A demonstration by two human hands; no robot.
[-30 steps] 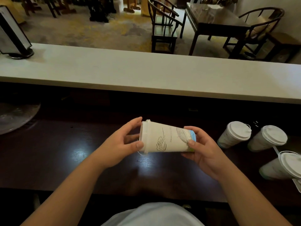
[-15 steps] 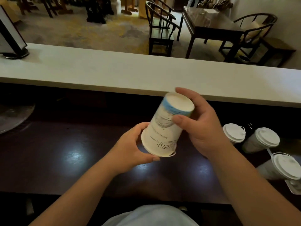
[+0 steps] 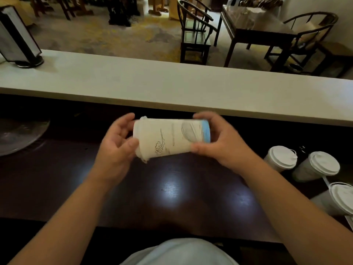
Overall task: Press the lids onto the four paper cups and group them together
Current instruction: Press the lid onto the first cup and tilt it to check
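Fourth paper cup (image 3: 168, 137) is in both my hands, held clear above the dark counter (image 3: 57, 178) – not resting on it. Long axis runs left-right, roughly level, slightly tilted: lidded mouth end points left, blue-banded base points right.

Left hand (image 3: 116, 148): fingers loosely curled around the lid (image 3: 138, 138) end, thumb on the near side of the rim, other fingers cupped behind it. Contact looks light; frame is motion-blurred there, so I can't tell how firmly it pinches. Right hand (image 3: 219, 138): fingers wrapped over the top of the base end, thumb underneath – that's the firm hold.

Lid sits on the mouth, but whether the rim is snapped down all round I can't tell.

Other three lidded cups (image 3: 313, 165) stand upright in a cluster on the counter at far right, just beside one another – well apart from the one I'm holding.

Key relation: the group lies off to my right, on the base-end side, so the right hand is the nearer one. My read – finish pressing the lid with the left, swing the mouth end up to upright, then carry it rightward to the cluster.
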